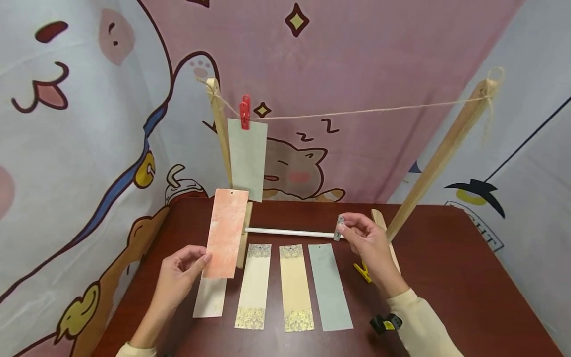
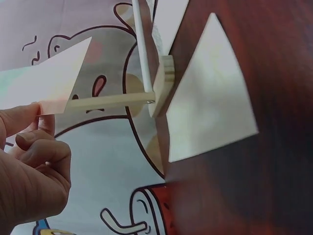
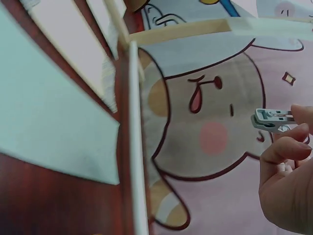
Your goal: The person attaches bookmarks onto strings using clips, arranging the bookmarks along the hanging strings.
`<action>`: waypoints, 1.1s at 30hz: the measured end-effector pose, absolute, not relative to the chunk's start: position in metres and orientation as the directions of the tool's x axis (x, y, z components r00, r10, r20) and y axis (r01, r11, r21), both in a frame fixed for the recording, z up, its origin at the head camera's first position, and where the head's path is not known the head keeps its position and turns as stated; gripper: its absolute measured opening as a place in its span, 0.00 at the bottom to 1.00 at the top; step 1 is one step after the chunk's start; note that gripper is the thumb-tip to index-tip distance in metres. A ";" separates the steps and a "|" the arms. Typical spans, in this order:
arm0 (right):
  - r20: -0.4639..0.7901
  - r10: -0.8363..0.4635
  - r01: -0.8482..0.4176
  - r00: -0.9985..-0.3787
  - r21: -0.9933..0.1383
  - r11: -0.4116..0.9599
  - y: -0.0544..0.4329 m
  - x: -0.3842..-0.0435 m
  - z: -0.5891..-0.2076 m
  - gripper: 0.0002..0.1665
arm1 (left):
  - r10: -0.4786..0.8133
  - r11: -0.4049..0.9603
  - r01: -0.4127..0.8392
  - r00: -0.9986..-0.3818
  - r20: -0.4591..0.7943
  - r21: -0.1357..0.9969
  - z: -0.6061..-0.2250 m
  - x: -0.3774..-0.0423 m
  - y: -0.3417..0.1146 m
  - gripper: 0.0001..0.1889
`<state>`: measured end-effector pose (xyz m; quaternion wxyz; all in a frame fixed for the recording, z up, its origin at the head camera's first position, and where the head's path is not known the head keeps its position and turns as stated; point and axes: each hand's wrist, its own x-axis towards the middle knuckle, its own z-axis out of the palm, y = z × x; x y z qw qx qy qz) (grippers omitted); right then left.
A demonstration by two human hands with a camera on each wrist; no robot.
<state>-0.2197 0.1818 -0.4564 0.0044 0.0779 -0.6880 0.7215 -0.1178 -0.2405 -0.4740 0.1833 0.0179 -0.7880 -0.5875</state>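
Note:
My left hand (image 1: 178, 272) pinches the lower left edge of an orange paper card (image 1: 226, 233) with a small hole at its top. The card stands upright, overlapping a cream card (image 1: 210, 297) on the table in the head view. In the left wrist view, thumb and fingers grip the card's corner (image 2: 54, 105). My right hand (image 1: 368, 245) holds a grey-green clothespin (image 3: 271, 118) between thumb and fingers, level with the white rod (image 1: 290, 232). Further back, a red clothespin (image 1: 245, 113) fastens a pale green card (image 1: 248, 161) to a string (image 1: 357, 112).
Two wooden posts (image 1: 439, 158) carry the string. A cream patterned card (image 1: 253, 285), a yellow patterned card (image 1: 296, 287) and a grey-blue card (image 1: 330, 287) lie in a row on the dark red table (image 1: 482, 297). A yellow clothespin (image 1: 363, 271) lies near the right post.

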 end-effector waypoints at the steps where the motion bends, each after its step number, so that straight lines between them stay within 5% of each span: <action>1: 0.129 -0.104 -0.123 -0.986 -0.991 -0.060 0.179 -0.222 -0.452 0.20 | -0.239 0.302 0.196 -0.932 0.273 0.933 -0.473 -0.120 -0.239 0.03; 21: 0.308 -0.010 -0.303 -0.951 -0.943 -0.139 0.139 -0.233 -0.401 0.18 | -0.249 0.242 0.228 -0.925 0.288 0.943 -0.465 -0.139 -0.201 0.03; 33: 0.402 -0.065 -0.387 -0.913 -0.906 -0.172 0.120 -0.245 -0.362 0.18 | -0.310 0.159 0.270 -0.900 0.307 0.950 -0.461 -0.153 -0.179 0.02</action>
